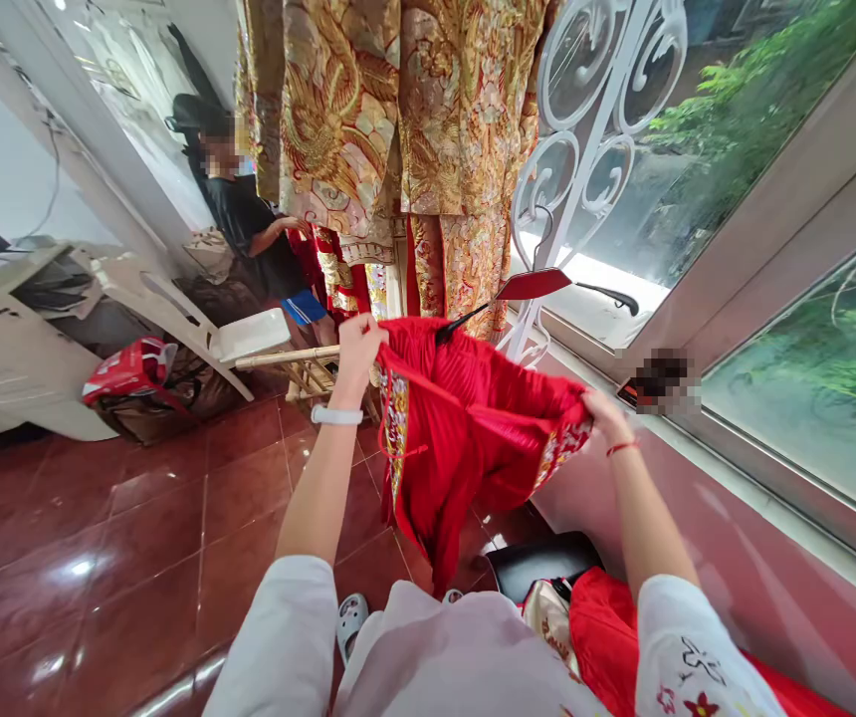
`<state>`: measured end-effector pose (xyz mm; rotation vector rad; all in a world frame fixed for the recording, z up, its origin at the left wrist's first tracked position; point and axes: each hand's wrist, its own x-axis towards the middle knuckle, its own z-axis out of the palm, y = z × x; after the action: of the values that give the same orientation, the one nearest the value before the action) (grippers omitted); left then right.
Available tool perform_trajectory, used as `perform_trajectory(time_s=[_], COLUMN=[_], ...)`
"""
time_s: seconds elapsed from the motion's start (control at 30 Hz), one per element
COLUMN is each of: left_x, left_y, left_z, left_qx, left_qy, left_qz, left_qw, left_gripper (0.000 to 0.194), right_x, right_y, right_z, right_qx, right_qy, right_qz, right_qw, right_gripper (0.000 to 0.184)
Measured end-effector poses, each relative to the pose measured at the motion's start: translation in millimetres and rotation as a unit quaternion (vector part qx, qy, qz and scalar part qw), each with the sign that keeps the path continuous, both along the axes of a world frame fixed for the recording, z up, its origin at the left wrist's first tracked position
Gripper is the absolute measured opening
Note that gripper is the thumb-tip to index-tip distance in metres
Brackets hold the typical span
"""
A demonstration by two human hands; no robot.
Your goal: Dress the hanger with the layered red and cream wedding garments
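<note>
A red skirt [435, 448] with pleated cloth and multicoloured embroidered bands is stretched between my two hands in front of me. My left hand [362, 344] is closed on its upper left edge. Further right, my right hand [607, 416] grips the opposite upper edge, beside an embroidered strip. A thin red tie dangles near the left band. Just beyond the skirt is a clothes hanger [605, 295] with dark ends and a red middle; its left end reaches the skirt's upper edge. Whether it touches the cloth I cannot tell.
Gold-embroidered garments [465, 119] hang ahead, beside a white scrolled metal stand [584, 129]. Windows line the right. A black seat [539, 563] and more red cloth [603, 622] lie low right. At left are a white chair [253, 336], a red bag [129, 368] and another person [249, 224].
</note>
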<state>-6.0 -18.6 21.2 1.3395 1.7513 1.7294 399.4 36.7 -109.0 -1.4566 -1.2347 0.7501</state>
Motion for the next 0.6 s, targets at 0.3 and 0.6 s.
perform_trajectory(time_s=[0.3,0.6], left_x=[8.8,17.3], left_y=[-165.6,-291.9], left_z=[-195.4,-205.1], left_qx=[-0.291,-0.575], left_qy=[0.02,0.296], left_qz=[-0.082,-0.181], left_qw=[0.953,0.741], left_gripper=[0.017,0.018], right_x=[-43.6,-66.1], right_y=[-154.8,-215.2], right_z=[-103.9,-48.2], right_qx=[-0.161,-0.136], right_qy=[0.106,0.055], right_qz=[0.095,0.071], right_qw=[0.977,0.987], right_gripper=[0.039,0.035])
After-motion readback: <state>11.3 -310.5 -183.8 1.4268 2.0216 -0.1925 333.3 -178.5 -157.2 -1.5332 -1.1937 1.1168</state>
